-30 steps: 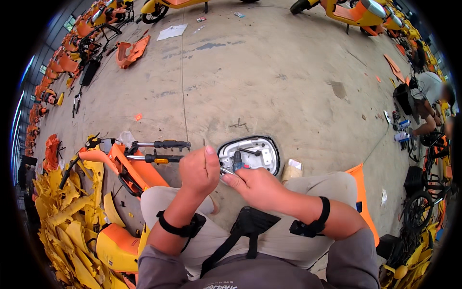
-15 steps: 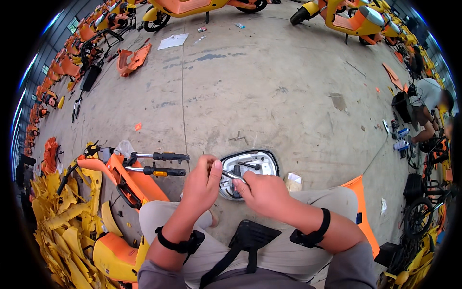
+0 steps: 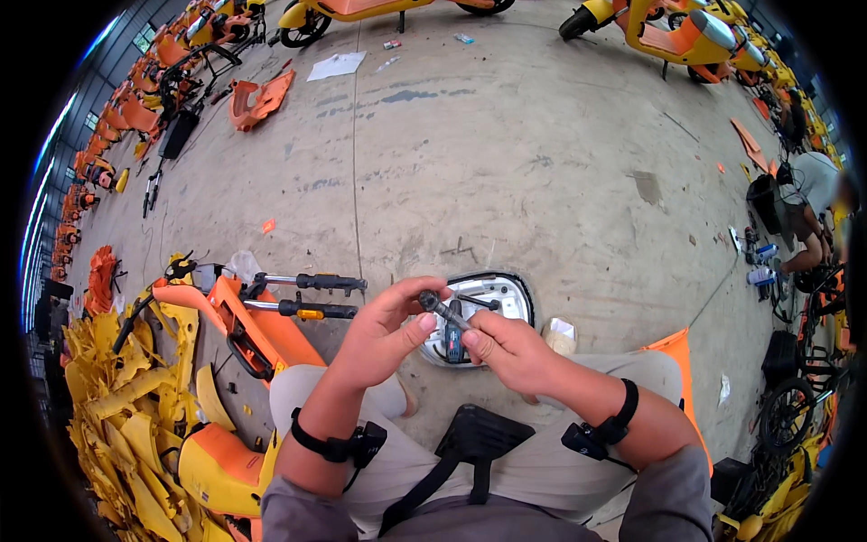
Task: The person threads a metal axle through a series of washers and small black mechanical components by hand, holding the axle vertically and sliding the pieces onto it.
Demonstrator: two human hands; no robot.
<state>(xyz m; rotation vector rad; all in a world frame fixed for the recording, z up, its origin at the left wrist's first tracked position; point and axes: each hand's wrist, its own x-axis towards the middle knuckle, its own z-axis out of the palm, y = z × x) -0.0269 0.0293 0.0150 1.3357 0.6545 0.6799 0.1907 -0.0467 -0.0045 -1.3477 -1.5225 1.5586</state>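
My right hand [image 3: 510, 350] grips a metal socket wrench [image 3: 450, 314] by its shank, thumb on top. The wrench's dark, thick head points up and left toward my left hand [image 3: 390, 327]. That hand is open, thumb and forefinger apart around the head; I cannot tell whether they touch it. Just beyond both hands, a white shell-shaped tray [image 3: 513, 303] with a black rim lies on the floor. Inside it are a black-and-teal tool [image 3: 454, 341] and a black T-shaped tool [image 3: 479, 302], both partly covered by my hands.
At my left lies an orange scooter frame [image 3: 282, 336] with fork legs [image 3: 316, 310], beside heaped yellow panels [image 3: 126, 397]. An orange panel [image 3: 670, 348] is by my right knee. Scooters [image 3: 388, 9] stand ahead. Another person [image 3: 806, 203] crouches at far right.
The wrench has turned so its dark head shows. My left hand's fingers have opened away from it. The whole view has shifted slightly.
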